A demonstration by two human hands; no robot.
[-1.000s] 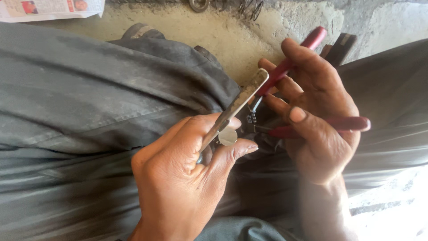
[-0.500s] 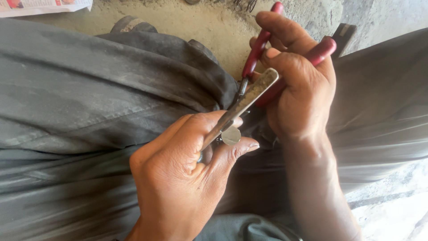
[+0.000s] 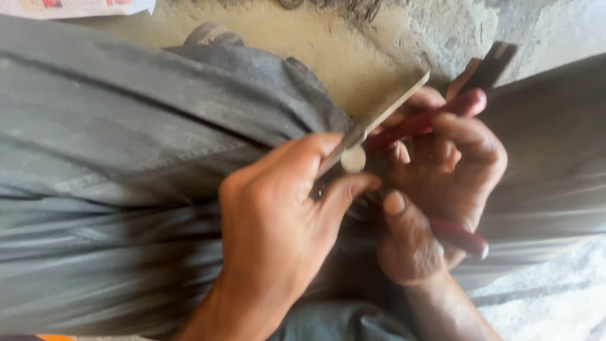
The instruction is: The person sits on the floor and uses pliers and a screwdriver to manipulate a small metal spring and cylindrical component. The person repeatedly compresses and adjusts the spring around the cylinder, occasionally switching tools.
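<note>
Your left hand pinches a flat metal strip with a small round piece at its lower end, held over your grey-trousered lap. Your right hand is wrapped around red-handled pliers, touching the strip (their nose is hidden). Bare concrete floor lies open beyond your knees. Since half a second ago, the pliers have dropped lower and turned flatter.

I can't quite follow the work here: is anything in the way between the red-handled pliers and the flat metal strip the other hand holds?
Nothing visible. The left hand pinches the metal strip; the right hand holds the pliers right beside it. Their tips are hidden behind the fingers.
</note>
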